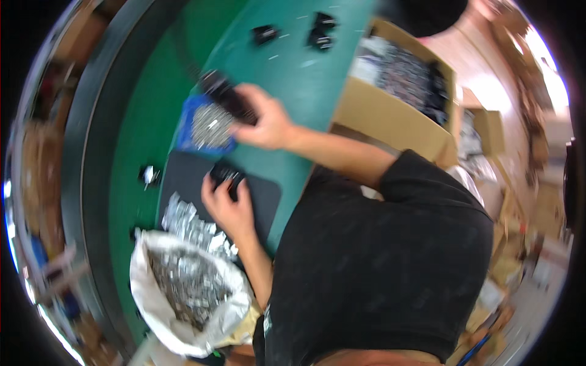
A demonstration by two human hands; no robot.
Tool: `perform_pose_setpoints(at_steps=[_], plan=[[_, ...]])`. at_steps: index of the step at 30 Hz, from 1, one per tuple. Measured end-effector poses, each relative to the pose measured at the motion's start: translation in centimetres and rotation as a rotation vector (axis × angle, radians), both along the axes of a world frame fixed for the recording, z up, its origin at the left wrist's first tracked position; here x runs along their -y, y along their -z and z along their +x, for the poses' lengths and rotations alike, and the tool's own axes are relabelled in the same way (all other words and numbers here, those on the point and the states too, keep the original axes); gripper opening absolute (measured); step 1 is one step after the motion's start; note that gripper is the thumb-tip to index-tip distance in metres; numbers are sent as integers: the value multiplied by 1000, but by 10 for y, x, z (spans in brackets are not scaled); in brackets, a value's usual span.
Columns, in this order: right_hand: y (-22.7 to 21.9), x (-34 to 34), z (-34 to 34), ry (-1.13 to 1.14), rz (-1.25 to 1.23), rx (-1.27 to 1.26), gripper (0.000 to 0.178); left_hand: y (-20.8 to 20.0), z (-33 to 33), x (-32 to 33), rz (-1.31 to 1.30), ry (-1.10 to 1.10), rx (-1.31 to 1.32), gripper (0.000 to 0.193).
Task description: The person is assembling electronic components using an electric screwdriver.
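Observation:
My right hand [267, 119] is wrapped round a black electric screwdriver [221, 91], blurred by motion and held over a blue tray [185, 129] of small silver screws [210, 126]. Closer to me, my left hand [229, 206] grips a small black plastic part [226, 172] between thumb and fingers, low over a dark grey mat [267, 198]. The part's details are smeared. Flat shiny metal pieces [194, 224] lie heaped beside my left hand. Next to them stands an open white sack [144, 287] with more metal pieces [189, 283] inside.
Several black parts [320, 32] sit on the green table [293, 79] at its far end. A dark conveyor-like rail [97, 183] runs along the left. An open cardboard box [390, 113] of bagged and black parts stands at the table's right edge.

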State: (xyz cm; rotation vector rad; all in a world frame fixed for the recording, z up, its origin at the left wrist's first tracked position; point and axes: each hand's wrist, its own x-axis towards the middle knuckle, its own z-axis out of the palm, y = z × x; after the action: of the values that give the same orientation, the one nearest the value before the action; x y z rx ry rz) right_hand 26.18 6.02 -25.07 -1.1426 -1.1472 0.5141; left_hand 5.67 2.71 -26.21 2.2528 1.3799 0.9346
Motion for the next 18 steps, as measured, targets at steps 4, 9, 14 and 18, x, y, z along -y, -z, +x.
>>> perform_pose_setpoints(at_steps=[4,9,14,18], plan=[[4,-5,6,-97,-134,-181,67,2,7,-10,-43,3,50,54],[0,-16,1,-125,-110,-172,67,-8,7,-18,-48,-33,1,67],[-7,-25,20,-76,-150,-117,67,-18,5,-27,-85,-164,124,74],[-30,-32,38,-43,-232,54,65,-33,6,-49,-58,-170,143,76]])
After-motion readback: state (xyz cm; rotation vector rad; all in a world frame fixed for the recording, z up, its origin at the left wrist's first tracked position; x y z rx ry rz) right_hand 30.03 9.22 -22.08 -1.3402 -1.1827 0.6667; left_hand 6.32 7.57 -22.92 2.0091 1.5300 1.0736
